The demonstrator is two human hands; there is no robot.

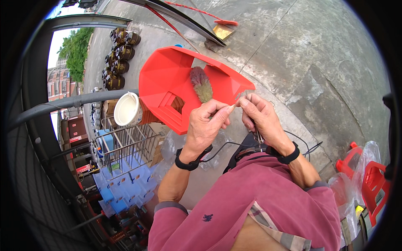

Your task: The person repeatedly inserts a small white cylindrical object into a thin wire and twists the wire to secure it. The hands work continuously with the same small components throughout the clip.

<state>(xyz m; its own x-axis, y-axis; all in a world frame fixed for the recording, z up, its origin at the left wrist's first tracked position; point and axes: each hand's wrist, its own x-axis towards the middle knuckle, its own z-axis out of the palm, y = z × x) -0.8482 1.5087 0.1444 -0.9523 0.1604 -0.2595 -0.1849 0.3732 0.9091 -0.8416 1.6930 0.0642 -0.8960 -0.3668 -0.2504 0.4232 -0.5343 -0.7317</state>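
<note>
My left hand (pixel 208 124) is closed in a pinch, thumb against fingers. Whatever its fingertips hold is too small to make out. Close beside it, my right hand (pixel 260 116) is closed around a slim metal tool (pixel 259 137) whose lower end shows beneath the palm; the fingers hide its kind. The two sets of fingertips almost meet. Just beyond the left hand a fluffy grey-green and purplish duster (pixel 201 83) shows against a red plastic stool (pixel 161 69) lying tipped over. The duster's lower end disappears behind that hand, so I cannot tell whether it is held.
A white bucket (pixel 127 109) stands left of the red stool, above a metal wire rack (pixel 125 148). Blue translucent boxes (pixel 125 184) lie below. Several dark brown jars (pixel 121 54) sit farther off. Red plastic seats (pixel 373 190) and clear plastic wrap (pixel 343 190) are at right.
</note>
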